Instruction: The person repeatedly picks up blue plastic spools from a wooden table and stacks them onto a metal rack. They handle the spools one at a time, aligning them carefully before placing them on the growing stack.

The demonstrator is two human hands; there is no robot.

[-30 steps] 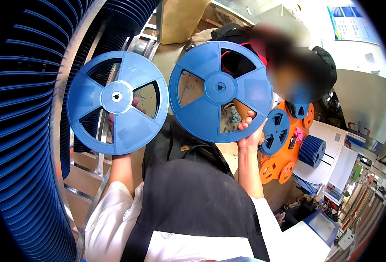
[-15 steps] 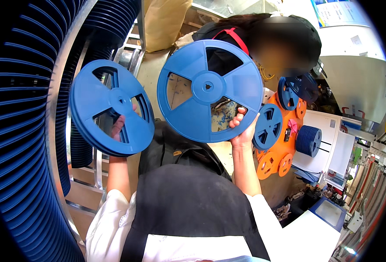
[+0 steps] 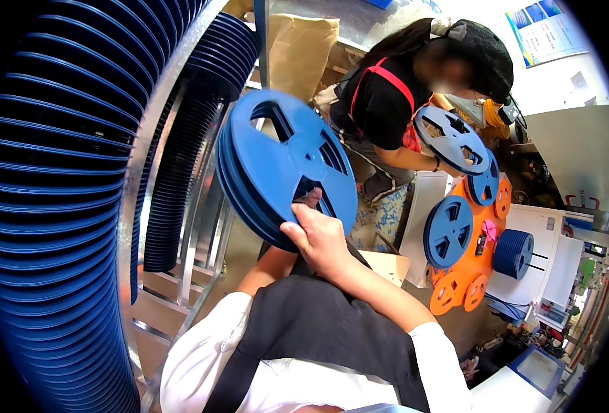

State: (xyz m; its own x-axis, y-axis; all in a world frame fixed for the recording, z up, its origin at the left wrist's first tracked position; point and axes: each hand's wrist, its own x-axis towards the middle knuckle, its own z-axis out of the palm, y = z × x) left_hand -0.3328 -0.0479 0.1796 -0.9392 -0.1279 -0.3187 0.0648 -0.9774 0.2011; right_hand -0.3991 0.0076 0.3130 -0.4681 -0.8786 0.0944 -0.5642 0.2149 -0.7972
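The person's hands meet at a stack of blue reels (image 3: 287, 168), held upright but tilted in front of the black apron (image 3: 318, 323). The right hand (image 3: 321, 241) grips its lower edge, thumb against the near face and fingers curled in at the rim. The left hand (image 3: 310, 197) is mostly hidden behind the stack, a little of it showing through a window; how tightly it closes cannot be told. The stack is broader than it is thick: its round front face turns up toward the person and to the right, its layered rims show on the left, and the axis through the hub slants back leftward, away from the viewer. Left of the hands, a metal rack (image 3: 127, 220) carries long rows of reels (image 3: 56, 234). Well to their right, an orange frame (image 3: 480, 265) has a flat-faced blue reel (image 3: 449, 230) on it, with a ribbed blue bundle (image 3: 513, 255) just beyond. Ahead and to the right, a co-worker (image 3: 387, 103) in black holds a lighter reel (image 3: 449, 140).
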